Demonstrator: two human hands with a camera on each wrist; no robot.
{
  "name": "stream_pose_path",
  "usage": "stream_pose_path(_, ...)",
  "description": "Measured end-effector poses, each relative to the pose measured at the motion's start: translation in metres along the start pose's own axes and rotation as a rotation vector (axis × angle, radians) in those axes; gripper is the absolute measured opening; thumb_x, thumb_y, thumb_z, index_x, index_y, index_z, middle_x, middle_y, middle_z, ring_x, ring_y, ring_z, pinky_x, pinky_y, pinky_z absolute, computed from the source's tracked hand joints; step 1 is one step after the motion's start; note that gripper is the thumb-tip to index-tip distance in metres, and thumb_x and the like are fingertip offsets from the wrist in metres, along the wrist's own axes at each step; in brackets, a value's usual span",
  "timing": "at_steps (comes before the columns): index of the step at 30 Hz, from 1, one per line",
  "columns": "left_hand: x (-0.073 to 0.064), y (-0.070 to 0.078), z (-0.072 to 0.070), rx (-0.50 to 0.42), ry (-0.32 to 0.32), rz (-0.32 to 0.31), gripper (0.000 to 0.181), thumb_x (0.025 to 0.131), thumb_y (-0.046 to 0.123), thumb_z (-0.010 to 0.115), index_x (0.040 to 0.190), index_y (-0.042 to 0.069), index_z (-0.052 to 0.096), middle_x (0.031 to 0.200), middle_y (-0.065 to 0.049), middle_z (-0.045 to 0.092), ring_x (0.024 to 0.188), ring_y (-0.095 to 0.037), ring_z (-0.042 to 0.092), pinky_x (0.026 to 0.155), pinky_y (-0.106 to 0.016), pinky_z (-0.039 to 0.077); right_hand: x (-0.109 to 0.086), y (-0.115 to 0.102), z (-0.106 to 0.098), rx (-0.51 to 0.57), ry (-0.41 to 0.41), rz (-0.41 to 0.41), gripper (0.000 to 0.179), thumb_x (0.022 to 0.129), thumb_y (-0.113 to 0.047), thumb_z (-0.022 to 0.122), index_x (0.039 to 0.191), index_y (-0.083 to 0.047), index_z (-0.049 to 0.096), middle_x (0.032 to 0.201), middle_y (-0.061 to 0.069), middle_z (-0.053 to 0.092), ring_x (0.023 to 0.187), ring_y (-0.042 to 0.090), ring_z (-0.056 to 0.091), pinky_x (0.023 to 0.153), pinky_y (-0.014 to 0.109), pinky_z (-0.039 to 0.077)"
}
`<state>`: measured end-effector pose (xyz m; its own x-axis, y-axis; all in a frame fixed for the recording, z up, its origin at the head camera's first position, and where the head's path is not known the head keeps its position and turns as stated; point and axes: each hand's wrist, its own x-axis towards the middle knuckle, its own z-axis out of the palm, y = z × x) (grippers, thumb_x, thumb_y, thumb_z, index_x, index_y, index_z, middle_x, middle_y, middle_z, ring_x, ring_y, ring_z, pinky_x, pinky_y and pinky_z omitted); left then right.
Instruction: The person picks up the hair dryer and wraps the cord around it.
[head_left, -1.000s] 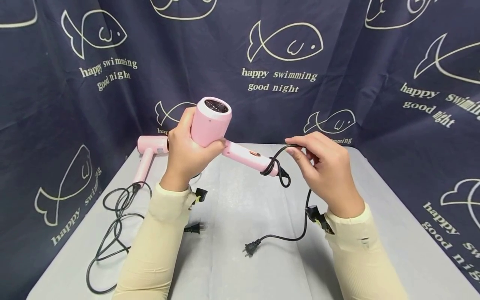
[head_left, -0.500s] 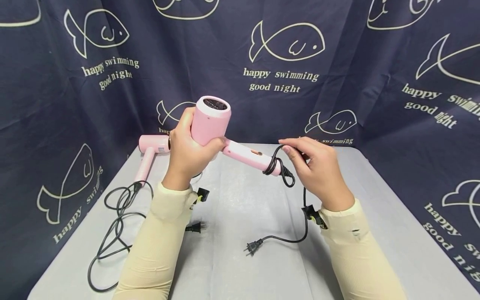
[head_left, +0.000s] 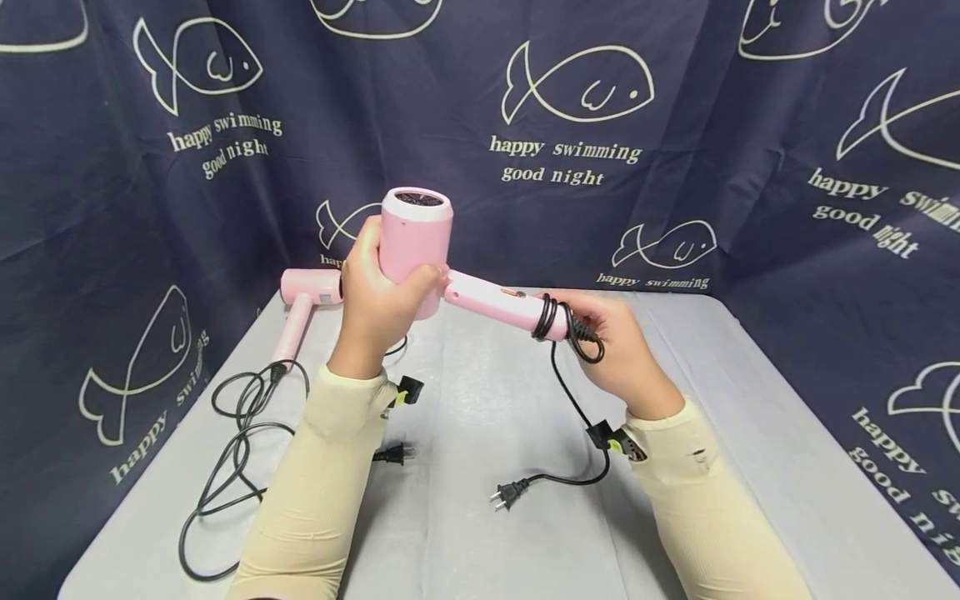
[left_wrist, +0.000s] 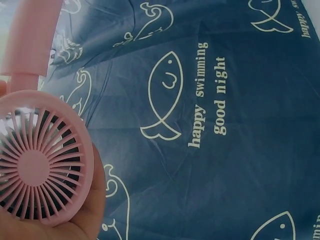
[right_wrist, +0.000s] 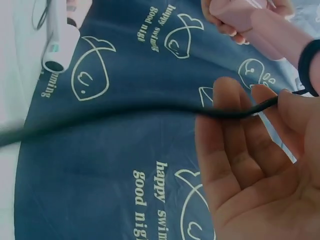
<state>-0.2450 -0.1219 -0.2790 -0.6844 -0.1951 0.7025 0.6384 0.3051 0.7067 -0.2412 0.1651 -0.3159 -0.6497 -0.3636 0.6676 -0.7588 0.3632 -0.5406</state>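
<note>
A pink hair dryer (head_left: pixel 416 242) is held up over the table, its barrel gripped by my left hand (head_left: pixel 375 312). Its slatted round grille (left_wrist: pixel 34 167) fills the lower left of the left wrist view. The handle points right, with several turns of black cord (head_left: pixel 549 321) around its end. Behind that end is my right hand (head_left: pixel 618 358), partly hidden by the handle. In the right wrist view, thumb and forefinger pinch the cord (right_wrist: pixel 150 108), and the other fingers are loosely bent. From this hand the cord hangs to the table, ending in a two-pin plug (head_left: pixel 510 493).
A second pink hair dryer (head_left: pixel 311 286) lies at the table's back left. Its loosely looped cord (head_left: pixel 240 450) runs toward the front, and a black plug (head_left: pixel 393 453) lies beside my left forearm. Dark blue fish-print curtains (head_left: pixel 570 208) surround the grey-white table (head_left: pixel 480 550).
My right hand has moved left and behind the handle's end, carrying the cord around it, so more turns show there. The dryer's barrel has tilted more upright in my left hand.
</note>
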Motion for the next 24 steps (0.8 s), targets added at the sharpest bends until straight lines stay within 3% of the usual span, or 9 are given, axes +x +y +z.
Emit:
stream_pose_path(5,0.001,-0.001,0.000,-0.029,0.036,-0.009,0.051,0.069,0.026,0.078,0.114,0.007,0.063,0.093,-0.003,0.065,0.081,-0.019,0.062,0.071,-0.033,0.051,-0.002,-0.004,0.010,0.094,-0.085,0.020,0.022,0.101,-0.004,0.063,0.114,-0.015,0.076,0.089,0.000,0.077,0.078,0.015,0.074,0.080,0.028,0.061)
stream_pose_path(7,0.001,-0.002,0.000,-0.038,0.052,-0.013,0.051,0.070,0.026,0.077,0.114,0.006,0.063,0.094,-0.005,0.065,0.082,-0.020,0.062,0.072,-0.033,0.052,-0.003,-0.007,0.014,0.105,-0.133,0.015,0.017,0.102,-0.007,0.063,0.112,-0.012,0.075,0.097,0.001,0.077,0.078,0.017,0.073,0.077,0.030,0.062)
stream_pose_path(10,0.002,-0.003,-0.001,-0.065,0.074,-0.023,0.053,0.072,0.026,0.078,0.119,0.006,0.063,0.097,-0.006,0.065,0.086,-0.020,0.063,0.075,-0.033,0.054,-0.005,-0.012,0.020,-0.025,-0.239,0.000,0.010,0.103,-0.014,0.063,0.104,-0.016,0.073,0.096,-0.006,0.073,0.078,0.009,0.070,0.076,0.027,0.059)
stream_pose_path(13,0.003,-0.003,-0.003,-0.085,0.105,-0.032,0.054,0.073,0.025,0.079,0.121,0.007,0.063,0.100,-0.005,0.064,0.090,-0.020,0.063,0.078,-0.032,0.054,-0.007,-0.017,0.025,-0.185,-0.374,-0.051,0.009,0.103,-0.022,0.064,0.106,-0.019,0.072,0.092,-0.014,0.070,0.077,0.001,0.065,0.074,0.026,0.057)
stream_pose_path(17,0.005,-0.004,-0.006,-0.078,0.139,-0.023,0.051,0.072,0.024,0.080,0.115,0.005,0.062,0.097,-0.005,0.064,0.088,-0.020,0.063,0.076,-0.031,0.053,-0.010,-0.023,0.034,-0.201,-0.514,-0.070,0.015,0.103,-0.026,0.064,0.116,-0.018,0.067,0.091,-0.016,0.070,0.083,-0.003,0.065,0.078,0.027,0.058)
stream_pose_path(24,0.008,-0.004,-0.012,-0.025,0.197,-0.030,0.051,0.073,0.023,0.080,0.117,0.005,0.061,0.098,-0.004,0.064,0.089,-0.016,0.061,0.078,-0.029,0.051,-0.014,-0.037,0.035,-0.165,-0.558,-0.042,0.009,0.102,-0.029,0.067,0.102,-0.023,0.059,0.095,-0.018,0.064,0.095,-0.003,0.065,0.088,0.025,0.056)
